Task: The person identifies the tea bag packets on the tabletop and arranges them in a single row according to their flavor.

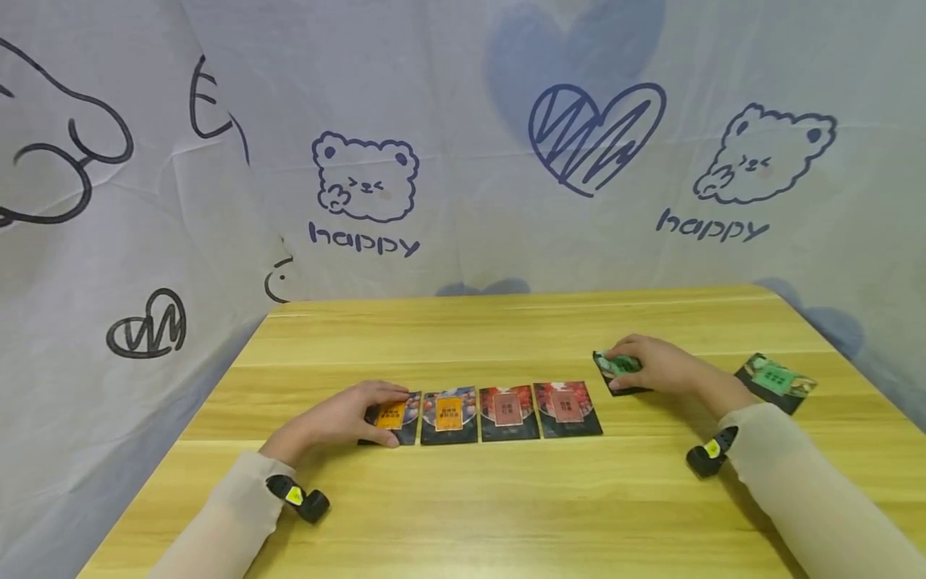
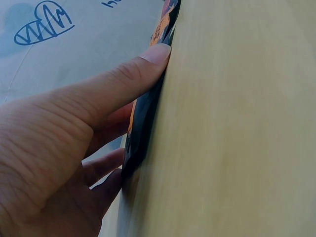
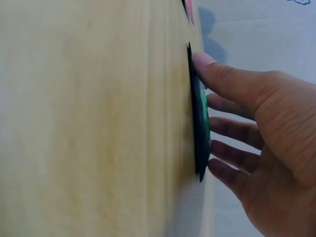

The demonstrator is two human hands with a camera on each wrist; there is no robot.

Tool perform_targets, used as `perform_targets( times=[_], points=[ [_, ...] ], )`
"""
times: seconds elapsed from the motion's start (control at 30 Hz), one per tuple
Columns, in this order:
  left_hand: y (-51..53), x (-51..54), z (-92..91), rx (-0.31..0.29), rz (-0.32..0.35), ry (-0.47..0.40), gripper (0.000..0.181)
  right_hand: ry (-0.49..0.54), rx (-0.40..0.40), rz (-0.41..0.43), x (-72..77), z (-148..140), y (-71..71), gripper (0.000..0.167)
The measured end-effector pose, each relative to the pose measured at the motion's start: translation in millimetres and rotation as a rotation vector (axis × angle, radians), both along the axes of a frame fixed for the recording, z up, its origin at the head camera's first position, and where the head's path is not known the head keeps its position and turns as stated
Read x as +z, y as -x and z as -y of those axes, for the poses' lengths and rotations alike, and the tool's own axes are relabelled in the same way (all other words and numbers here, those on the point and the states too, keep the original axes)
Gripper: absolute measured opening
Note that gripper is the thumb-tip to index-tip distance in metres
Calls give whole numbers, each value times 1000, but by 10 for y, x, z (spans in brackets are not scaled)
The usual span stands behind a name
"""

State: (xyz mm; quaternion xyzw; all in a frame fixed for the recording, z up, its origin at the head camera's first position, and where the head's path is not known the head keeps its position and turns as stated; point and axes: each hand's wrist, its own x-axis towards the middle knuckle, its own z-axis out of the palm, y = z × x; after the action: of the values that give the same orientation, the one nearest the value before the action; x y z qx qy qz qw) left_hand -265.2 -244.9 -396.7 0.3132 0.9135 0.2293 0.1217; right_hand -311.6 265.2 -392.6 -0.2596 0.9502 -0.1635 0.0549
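Observation:
At the left end of a row of flat packets, my left hand (image 1: 354, 412) holds a black packet with an orange label (image 1: 392, 414) by its near and far edges. The left wrist view shows the thumb (image 2: 157, 53) on that packet's edge. Farther back on the right, my right hand (image 1: 654, 366) holds a black packet with a green label (image 1: 606, 370), which sits slightly turned. In the right wrist view its thumb (image 3: 203, 60) touches one end of the packet, with the other fingers along its upper side. The hand covers part of the packet.
Beside the left packet lie another orange-labelled packet (image 1: 448, 415) and two red-labelled packets (image 1: 510, 412), side by side on the wooden table (image 1: 463, 498). A second green-labelled packet (image 1: 777, 382) lies beyond the right forearm. A white cloth with drawings (image 1: 463, 104) hangs behind the table.

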Motion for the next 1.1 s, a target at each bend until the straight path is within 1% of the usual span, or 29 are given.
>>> perform_targets(
  times=[0.1, 0.37, 0.57, 0.73, 0.87, 1.1],
  points=[
    [-16, 7, 1, 3, 3, 3, 76, 8, 2, 11, -5, -3, -38, 62],
    [-14, -1, 0, 3, -13, 13, 76, 11, 2, 33, 38, 19, -181, 62],
    [-25, -9, -1, 20, -6, 20, 77, 22, 3, 40, 42, 44, -277, 61],
    [-14, -21, -3, 13, -19, 21, 76, 23, 9, 29, 36, 51, -318, 62],
    [-20, -21, -5, 14, -18, 18, 76, 21, 3, 16, 36, 76, -339, 61],
    [-23, -14, -5, 4, -27, 15, 76, 15, -3, 15, 43, 117, -391, 61]
  ],
)
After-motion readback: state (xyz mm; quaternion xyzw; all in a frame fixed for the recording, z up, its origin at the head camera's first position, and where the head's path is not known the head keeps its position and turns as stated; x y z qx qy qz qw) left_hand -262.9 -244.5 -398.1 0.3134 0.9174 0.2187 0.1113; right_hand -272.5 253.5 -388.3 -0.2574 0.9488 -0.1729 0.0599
